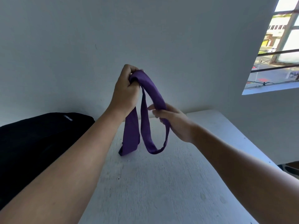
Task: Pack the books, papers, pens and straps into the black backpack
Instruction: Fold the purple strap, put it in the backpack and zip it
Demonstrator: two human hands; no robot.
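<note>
A purple strap (150,88) hangs folded in loops above the white table (161,183). My left hand (126,89) is raised and grips the top fold of the strap in a fist. Lower and to the right, my right hand (174,122) holds one side of the strap, its fingers curled round the band. The strap's wide end and a loop dangle just above the tabletop. The black backpack (35,143) lies at the left side of the table, partly hidden behind my left forearm. No books, papers or pens are in sight.
A plain white wall stands behind the table. A barred window (278,50) opens at the upper right. The table's right edge runs diagonally, with a dark object (291,167) below it at the far right.
</note>
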